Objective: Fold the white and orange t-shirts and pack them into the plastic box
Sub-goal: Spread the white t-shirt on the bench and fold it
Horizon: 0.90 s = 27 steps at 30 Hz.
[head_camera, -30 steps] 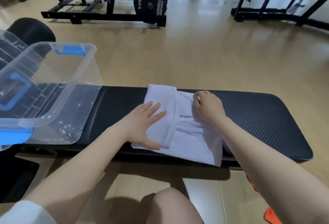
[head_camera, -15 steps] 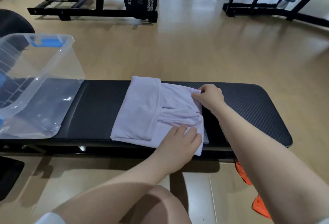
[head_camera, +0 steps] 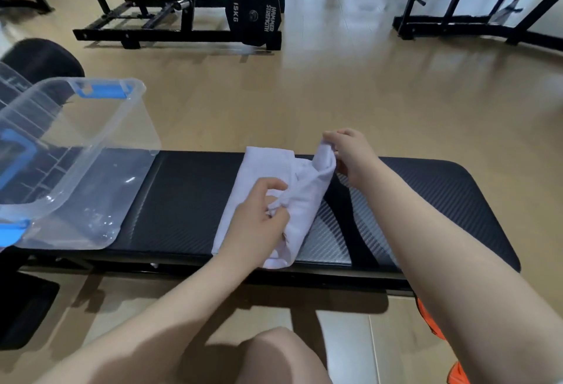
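Note:
The white t-shirt lies partly folded on the black bench. Its right side is lifted off the pad. My left hand pinches the near right edge of the shirt. My right hand pinches the far right corner and holds it raised. The clear plastic box with blue latches stands open on the left end of the bench, with nothing inside. A bit of orange cloth, probably the orange t-shirt, shows below the bench at the lower right, mostly hidden by my right forearm.
The box's clear lid leans behind the box at the far left. A black weight rack with a 15 kg plate stands on the wooden floor behind, and another black frame at the back right. My knee is below the bench.
My left hand went from pressing the shirt's left fold to gripping its near right edge. Both hands have lifted the shirt's right side and carried it leftward.

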Each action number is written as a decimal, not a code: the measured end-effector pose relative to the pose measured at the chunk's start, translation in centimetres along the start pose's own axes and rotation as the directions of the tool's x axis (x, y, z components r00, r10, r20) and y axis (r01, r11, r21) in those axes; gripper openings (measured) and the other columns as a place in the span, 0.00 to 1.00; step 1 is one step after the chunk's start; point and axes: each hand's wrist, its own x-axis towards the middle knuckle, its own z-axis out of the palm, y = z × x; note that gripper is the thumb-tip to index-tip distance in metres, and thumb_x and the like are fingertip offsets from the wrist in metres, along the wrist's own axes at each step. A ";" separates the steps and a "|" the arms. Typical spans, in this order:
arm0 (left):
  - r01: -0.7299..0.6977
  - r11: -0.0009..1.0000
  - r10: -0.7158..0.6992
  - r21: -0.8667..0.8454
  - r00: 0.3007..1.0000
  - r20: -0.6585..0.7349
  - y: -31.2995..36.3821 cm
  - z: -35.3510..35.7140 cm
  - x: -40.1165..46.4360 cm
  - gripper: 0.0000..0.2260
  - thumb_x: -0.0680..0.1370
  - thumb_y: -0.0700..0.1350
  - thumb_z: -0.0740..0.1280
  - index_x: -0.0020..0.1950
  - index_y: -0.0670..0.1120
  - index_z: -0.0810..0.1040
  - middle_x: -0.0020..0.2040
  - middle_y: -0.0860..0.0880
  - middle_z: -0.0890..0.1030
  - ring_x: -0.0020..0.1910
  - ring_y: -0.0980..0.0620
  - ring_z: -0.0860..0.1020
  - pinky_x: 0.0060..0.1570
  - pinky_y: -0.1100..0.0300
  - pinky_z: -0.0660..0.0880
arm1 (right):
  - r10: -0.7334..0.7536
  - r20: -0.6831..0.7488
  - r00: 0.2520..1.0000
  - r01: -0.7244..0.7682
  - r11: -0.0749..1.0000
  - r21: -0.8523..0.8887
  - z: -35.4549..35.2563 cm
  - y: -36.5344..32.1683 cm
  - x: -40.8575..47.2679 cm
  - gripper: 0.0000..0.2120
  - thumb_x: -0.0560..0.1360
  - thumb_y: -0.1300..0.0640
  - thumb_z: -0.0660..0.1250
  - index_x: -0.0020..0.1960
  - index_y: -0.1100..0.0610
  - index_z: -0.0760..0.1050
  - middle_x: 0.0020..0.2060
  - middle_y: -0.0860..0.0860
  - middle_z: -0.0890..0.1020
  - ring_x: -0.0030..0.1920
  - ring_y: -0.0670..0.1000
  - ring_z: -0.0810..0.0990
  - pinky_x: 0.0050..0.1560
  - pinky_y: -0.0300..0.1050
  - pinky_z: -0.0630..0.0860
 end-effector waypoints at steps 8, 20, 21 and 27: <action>0.052 0.998 -0.053 0.033 0.998 0.022 -2.5 -5.7 -1.1 0.24 0.73 0.31 0.54 0.52 0.59 0.76 0.50 0.59 0.75 0.46 0.55 0.73 0.47 0.62 0.73 | -0.049 0.080 0.996 0.053 0.998 -0.040 7.8 -2.0 0.4 0.04 0.75 0.65 0.59 0.49 0.59 0.67 0.29 0.53 0.72 0.16 0.44 0.70 0.18 0.31 0.61; 0.116 0.873 -0.113 0.473 0.993 -0.034 -5.6 -5.8 -0.2 0.07 0.72 0.50 0.68 0.46 0.50 0.73 0.41 0.54 0.69 0.39 0.54 0.71 0.38 0.61 0.69 | -0.123 0.391 0.912 0.320 0.810 -0.492 9.4 2.0 -0.3 0.19 0.80 0.56 0.55 0.70 0.56 0.64 0.66 0.52 0.73 0.62 0.49 0.72 0.68 0.46 0.66; 0.112 0.875 -0.099 0.472 0.994 -0.052 -5.7 -5.7 0.0 0.07 0.73 0.51 0.67 0.45 0.49 0.73 0.45 0.53 0.69 0.44 0.52 0.72 0.43 0.59 0.71 | -0.171 0.409 0.896 0.376 0.783 -0.496 8.8 2.2 -1.2 0.19 0.80 0.55 0.54 0.70 0.55 0.64 0.67 0.51 0.72 0.65 0.49 0.71 0.66 0.41 0.64; 0.093 0.845 -0.059 0.527 0.995 -0.081 -6.4 -4.6 0.8 0.08 0.76 0.51 0.65 0.43 0.47 0.71 0.51 0.51 0.69 0.47 0.50 0.73 0.41 0.60 0.67 | -0.276 0.719 0.638 0.767 0.311 -0.561 6.1 4.9 -6.7 0.30 0.77 0.43 0.46 0.74 0.57 0.58 0.75 0.52 0.60 0.75 0.51 0.55 0.72 0.41 0.45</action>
